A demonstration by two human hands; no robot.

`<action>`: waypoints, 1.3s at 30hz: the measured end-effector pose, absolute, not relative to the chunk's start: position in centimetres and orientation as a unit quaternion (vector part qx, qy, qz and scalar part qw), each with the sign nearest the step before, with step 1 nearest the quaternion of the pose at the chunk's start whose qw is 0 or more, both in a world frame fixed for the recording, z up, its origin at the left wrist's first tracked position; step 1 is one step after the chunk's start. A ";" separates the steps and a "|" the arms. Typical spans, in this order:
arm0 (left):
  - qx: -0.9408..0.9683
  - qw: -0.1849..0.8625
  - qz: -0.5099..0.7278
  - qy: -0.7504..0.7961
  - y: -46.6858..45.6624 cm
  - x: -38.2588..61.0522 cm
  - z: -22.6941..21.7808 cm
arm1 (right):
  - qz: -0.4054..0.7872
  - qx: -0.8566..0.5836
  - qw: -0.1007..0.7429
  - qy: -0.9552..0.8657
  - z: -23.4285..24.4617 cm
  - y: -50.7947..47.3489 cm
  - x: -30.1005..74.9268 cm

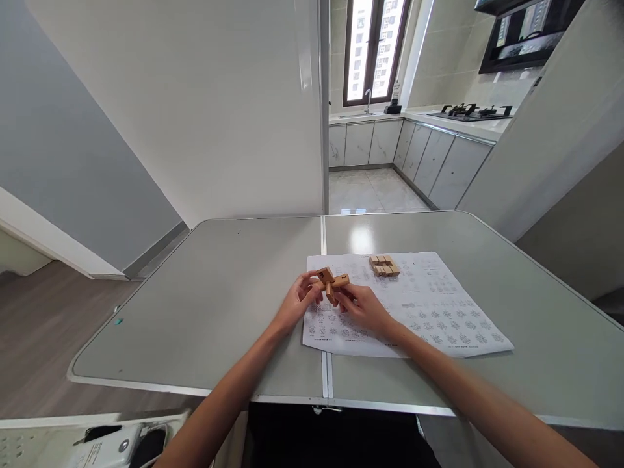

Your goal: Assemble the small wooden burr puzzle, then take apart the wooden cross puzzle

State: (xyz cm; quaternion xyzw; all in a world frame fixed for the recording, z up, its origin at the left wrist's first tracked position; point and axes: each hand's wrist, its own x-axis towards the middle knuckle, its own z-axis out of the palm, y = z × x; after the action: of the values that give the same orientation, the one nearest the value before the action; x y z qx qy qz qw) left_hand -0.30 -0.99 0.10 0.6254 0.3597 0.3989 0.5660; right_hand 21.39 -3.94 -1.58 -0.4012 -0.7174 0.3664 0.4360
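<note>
Between my two hands is a wooden burr puzzle (330, 281), several numbered wooden bars crossing one another, held just above a printed sheet. My left hand (299, 300) is closed on its left side, thumb in front and fingers behind. My right hand (361, 304) pinches its lower right part. Some fingertips are hidden behind the bars. Under the hands lies the white instruction sheet (458, 318), covered in small line diagrams. On its upper part rests a group of notched wooden pieces (384, 266), laid close together.
The grey folding table (209, 305) has a metal seam down its middle and a raised pale edge. A small teal bit (118, 321) lies near its left edge. At lower left, a white device with cables (110, 447) sits below table height. Beyond is a kitchen with a stove (470, 112).
</note>
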 end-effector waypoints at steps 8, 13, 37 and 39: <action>0.660 0.503 0.410 0.379 -0.8 -0.9 0.3 | 0.375 -0.417 0.435 -0.704 -1.1 -4.2 21.5; 0.655 0.518 0.395 0.383 -0.5 -0.9 0.2 | 0.367 -0.427 0.436 -0.702 -0.9 -3.9 21.8; 0.661 0.591 0.341 0.313 2.4 0.9 0.9 | 0.396 -0.437 0.439 -0.677 -0.4 -3.4 21.6; 0.658 0.592 0.343 0.314 2.5 0.8 0.8 | 0.409 -0.430 0.439 -0.675 -0.4 -3.4 21.6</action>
State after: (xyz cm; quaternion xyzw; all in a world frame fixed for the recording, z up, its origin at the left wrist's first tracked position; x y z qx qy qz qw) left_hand 0.81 2.54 0.80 0.6581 0.3138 0.3429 0.5923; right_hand 21.55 -3.40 -0.41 -0.4302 -0.6747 0.4090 0.4386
